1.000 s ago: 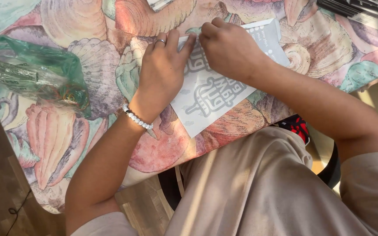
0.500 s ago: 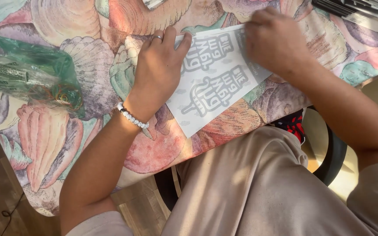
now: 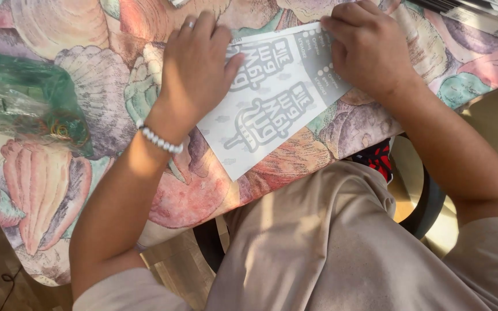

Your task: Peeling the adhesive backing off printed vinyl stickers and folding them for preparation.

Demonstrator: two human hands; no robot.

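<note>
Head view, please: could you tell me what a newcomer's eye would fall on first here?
First the two hands pressed flat on a grey printed sheet at the middle: left hand on its left end, right hand on its upper right end. Under them lies a bright seashell-patterned tablecloth. At far left sits a crumpled green plastic bag.

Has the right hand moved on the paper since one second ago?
Yes. The right hand has slid from beside the left hand toward the far right end of the grey printed paper.

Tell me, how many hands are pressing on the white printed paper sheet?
2. The left hand lies flat on the white printed paper sheet at its left side; the right hand presses its upper right end.
</note>
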